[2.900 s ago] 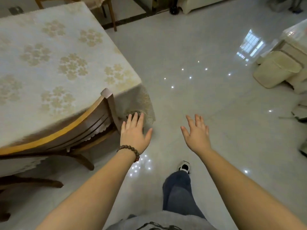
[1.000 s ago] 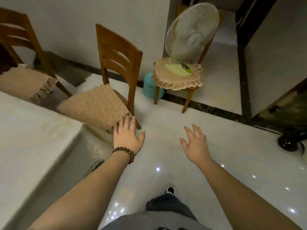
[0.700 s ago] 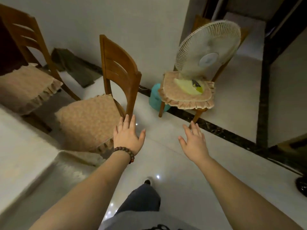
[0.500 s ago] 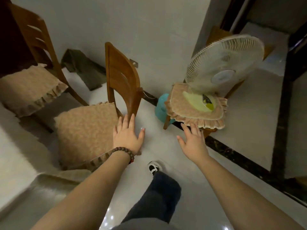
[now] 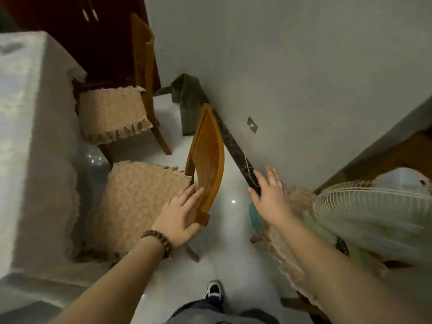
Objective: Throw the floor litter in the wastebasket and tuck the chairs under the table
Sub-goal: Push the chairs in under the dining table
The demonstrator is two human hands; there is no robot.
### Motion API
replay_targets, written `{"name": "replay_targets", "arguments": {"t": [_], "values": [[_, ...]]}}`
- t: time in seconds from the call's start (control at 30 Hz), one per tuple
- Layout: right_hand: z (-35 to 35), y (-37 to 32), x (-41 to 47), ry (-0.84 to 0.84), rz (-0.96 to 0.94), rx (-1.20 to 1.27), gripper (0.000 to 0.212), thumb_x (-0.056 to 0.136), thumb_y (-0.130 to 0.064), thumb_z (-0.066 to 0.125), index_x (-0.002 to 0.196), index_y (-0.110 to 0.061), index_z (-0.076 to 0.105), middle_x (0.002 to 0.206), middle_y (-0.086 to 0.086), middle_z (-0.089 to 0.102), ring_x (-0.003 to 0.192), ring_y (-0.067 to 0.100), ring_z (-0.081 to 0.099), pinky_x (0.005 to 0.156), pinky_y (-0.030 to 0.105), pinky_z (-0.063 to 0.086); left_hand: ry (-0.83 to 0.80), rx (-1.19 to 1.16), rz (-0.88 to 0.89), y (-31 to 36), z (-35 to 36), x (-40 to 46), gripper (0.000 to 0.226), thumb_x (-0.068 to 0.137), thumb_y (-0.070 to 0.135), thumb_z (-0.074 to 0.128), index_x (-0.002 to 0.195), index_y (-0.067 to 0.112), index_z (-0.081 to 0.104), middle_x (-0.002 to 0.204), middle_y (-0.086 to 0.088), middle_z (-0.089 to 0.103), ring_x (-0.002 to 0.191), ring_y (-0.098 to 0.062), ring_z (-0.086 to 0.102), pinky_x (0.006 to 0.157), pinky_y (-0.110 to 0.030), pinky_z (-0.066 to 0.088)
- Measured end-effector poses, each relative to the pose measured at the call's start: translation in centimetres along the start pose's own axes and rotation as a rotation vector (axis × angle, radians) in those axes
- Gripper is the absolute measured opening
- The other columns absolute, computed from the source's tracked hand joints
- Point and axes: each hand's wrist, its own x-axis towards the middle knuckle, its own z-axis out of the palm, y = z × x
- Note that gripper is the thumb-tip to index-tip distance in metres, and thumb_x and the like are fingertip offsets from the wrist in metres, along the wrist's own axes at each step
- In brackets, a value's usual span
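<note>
The left hand (image 5: 181, 217) lies flat, fingers straight, against the near chair (image 5: 205, 164) back; the right hand (image 5: 268, 195) hovers spread, holding nothing. Two chairs stand beside the bench (image 5: 28, 141), the far chair (image 5: 117, 113) seemingly part-tucked, its legs half hidden.

Table (image 5: 28, 141) at left. Two chairs beside it: near chair (image 5: 205, 164) before the far chair (image 5: 140, 66). Fan (image 5: 374, 211) at right. Cloth (image 5: 187, 101) against wall behind near chair.
</note>
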Motion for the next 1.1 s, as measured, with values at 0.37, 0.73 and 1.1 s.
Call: {"name": "replay_targets", "arguments": {"t": [0.37,0.73,1.1], "values": [[1.1,-4.2,15.5,-0.145,-0.558,-0.037,0.058,0.095,-0.052,0.037,0.147,-0.033,0.019,0.159,0.007,0.012,0.147,0.024,0.002,0.116,0.047,0.006,0.408,-0.099,-0.508,2.0,-2.5,-0.2,0.068,0.092,0.047,0.044,0.148,0.03,0.009,0.158,0.003,0.007,0.143,-0.015,0.001,0.116,-0.04,0.008],[-1.8,-5.4,24.1,-0.241,-1.056,-0.332,0.068,0.09,-0.026,0.054,0.147,-0.036,0.019,0.161,0.001,0.006,0.147,0.021,-0.008,0.115,0.044,-0.006,0.46,0.007,-0.819,9.5,-1.4,7.6,0.082,0.081,0.074,0.029,0.148,0.033,0.005,0.158,0.001,0.009,0.143,-0.021,0.007,0.113,-0.042,0.007],[0.5,-8.6,27.0,-0.299,-1.51,-0.739,0.068,0.082,-0.029,0.069,0.141,-0.038,0.036,0.156,-0.001,0.026,0.147,0.024,0.009,0.115,0.05,-0.002,0.177,0.259,-0.952,9.9,2.2,9.8,0.042,0.088,0.033,0.045,0.128,0.022,0.037,0.094,-0.003,0.06,0.073,-0.025,0.056,0.054,-0.034,0.031]]}}
